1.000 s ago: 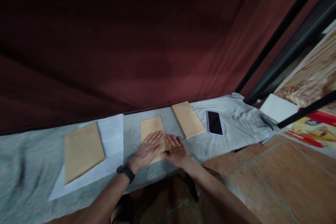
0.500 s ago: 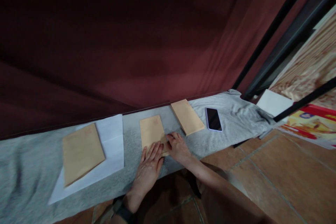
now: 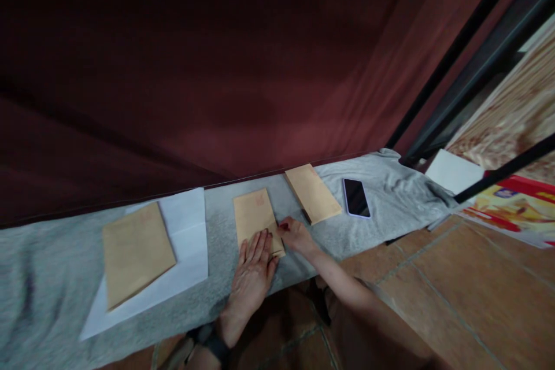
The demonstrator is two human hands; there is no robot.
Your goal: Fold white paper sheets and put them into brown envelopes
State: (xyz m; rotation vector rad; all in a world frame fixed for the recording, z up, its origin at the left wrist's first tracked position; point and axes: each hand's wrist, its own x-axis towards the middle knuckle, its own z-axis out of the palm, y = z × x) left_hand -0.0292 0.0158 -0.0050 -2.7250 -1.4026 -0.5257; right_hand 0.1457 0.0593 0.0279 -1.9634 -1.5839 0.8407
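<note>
A cloth (image 3: 220, 231) runs from left to right, with a curtain (image 3: 217, 98) along its far edge and the tiled floor (image 3: 455, 277) on its near side and to the right. At the left, one envelope (image 3: 137, 254) lies on a paper sheet (image 3: 191, 243). A middle envelope (image 3: 252, 214) sits right of the sheet, with the person's left hand (image 3: 252, 269) on its near part and the right hand (image 3: 296, 236) at its right edge. Farther right lies a third envelope (image 3: 313, 193), then a phone (image 3: 356, 198) just beside it.
</note>
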